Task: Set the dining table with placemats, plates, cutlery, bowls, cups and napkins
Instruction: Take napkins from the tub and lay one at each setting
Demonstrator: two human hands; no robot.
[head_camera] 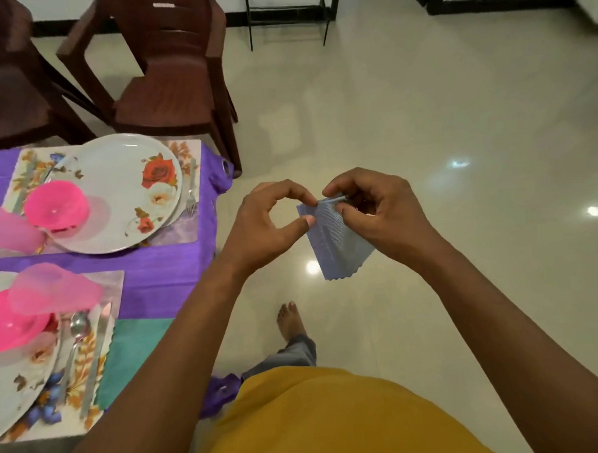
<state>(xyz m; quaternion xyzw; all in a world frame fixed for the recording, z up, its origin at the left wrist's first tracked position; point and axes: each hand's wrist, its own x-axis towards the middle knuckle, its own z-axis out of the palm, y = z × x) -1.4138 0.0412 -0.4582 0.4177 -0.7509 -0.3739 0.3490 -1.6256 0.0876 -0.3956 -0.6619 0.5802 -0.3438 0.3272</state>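
Observation:
A small light-blue cloth napkin [336,245] hangs in the air over the floor, right of the table. My left hand [270,220] pinches its upper left corner between thumb and forefinger. My right hand [375,206] pinches its folded top edge. On the purple tablecloth [162,266] the far setting has a floral placemat [188,227], a floral plate [124,186], a pink bowl [55,206], a pink cup [6,228] and a fork [190,193]. The near setting has a plate [13,393], a pink bowl [10,324], a pink cup [53,288], a spoon [74,339], a knife [97,351] and a teal napkin [135,356].
Two dark brown plastic chairs [167,71] stand behind the table's far side. A black metal frame [288,18] stands at the back wall. The shiny tiled floor [457,116] stretches to the right. My bare foot [289,321] is on the floor beside the table's corner.

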